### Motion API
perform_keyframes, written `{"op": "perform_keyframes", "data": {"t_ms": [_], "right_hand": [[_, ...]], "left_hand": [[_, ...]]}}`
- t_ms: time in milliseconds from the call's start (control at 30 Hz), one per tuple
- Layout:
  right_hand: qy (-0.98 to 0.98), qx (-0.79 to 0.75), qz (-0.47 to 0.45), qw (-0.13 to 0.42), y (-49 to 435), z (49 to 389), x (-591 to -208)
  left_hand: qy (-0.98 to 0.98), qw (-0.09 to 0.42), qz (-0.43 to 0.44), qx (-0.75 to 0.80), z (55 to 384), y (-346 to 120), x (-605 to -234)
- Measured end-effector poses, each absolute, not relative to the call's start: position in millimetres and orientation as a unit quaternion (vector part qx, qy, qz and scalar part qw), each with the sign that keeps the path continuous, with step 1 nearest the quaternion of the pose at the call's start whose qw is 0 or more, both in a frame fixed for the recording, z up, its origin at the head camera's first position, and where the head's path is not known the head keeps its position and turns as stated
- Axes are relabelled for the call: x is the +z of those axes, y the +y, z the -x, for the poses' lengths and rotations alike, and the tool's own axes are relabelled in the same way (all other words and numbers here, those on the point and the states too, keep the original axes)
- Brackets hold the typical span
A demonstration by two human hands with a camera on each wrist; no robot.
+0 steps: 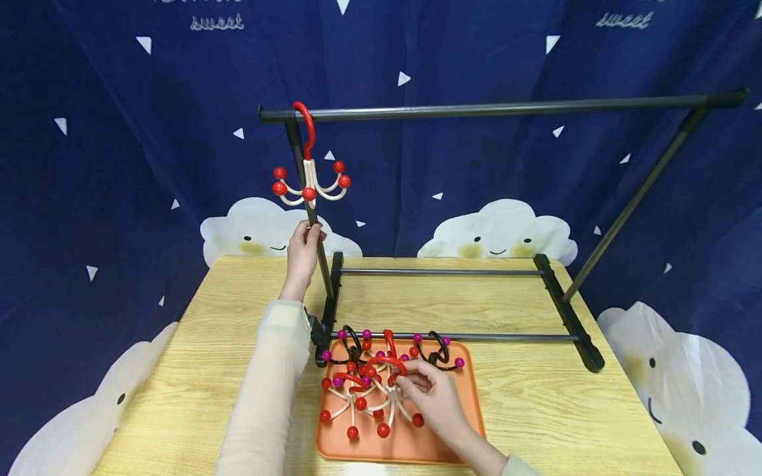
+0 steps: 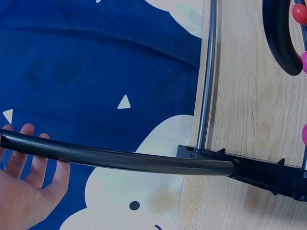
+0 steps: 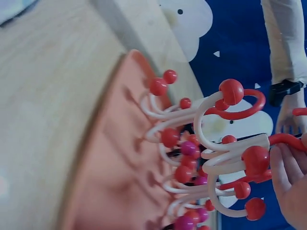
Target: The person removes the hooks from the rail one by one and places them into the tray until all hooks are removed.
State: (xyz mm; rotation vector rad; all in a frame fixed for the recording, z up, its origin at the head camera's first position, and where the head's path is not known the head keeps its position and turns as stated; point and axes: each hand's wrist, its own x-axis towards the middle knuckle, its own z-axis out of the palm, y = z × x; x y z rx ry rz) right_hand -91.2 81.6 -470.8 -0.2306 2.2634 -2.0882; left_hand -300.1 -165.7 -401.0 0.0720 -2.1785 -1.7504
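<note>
My right hand (image 1: 433, 396) pinches the red hook (image 1: 387, 361) of a white multi-arm hanger (image 3: 230, 155) with red ball tips, over the orange tray (image 1: 411, 451). Its arms point down in the head view and overlap other hangers. On the left side, my left hand (image 1: 305, 254) holds the rack's left post (image 2: 120, 158), fingers reaching round behind it. Above that hand, another white hanger (image 1: 309, 177) with red balls hangs by its red hook from the left end of the top bar (image 1: 476, 110).
More hangers lie in the tray: a white one with a red hook (image 1: 351, 400) and black ones (image 1: 437, 354) with magenta balls. The rack's right foot (image 1: 568, 314) and lower front bar (image 1: 506, 337) stand just behind the tray on the wooden table (image 1: 238, 370). A blue curtain (image 1: 476, 53) hangs behind.
</note>
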Motion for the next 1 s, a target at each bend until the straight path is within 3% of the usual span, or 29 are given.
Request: {"op": "perform_keyframes", "data": {"t_ms": [200, 500, 1000], "right_hand": [[0.734, -0.674, 0.077, 0.031, 83, 88, -486], [0.724, -0.683, 0.049, 0.086, 87, 86, -500], [0.761, -0.641, 0.086, 0.057, 84, 71, -519]], "left_hand": [[-0.765, 0.173, -0.024, -0.62, 300, -165, -400], [-0.766, 0.173, -0.026, -0.619, 299, -164, -402], [-0.763, 0.176, -0.024, -0.622, 299, -163, -402]]}}
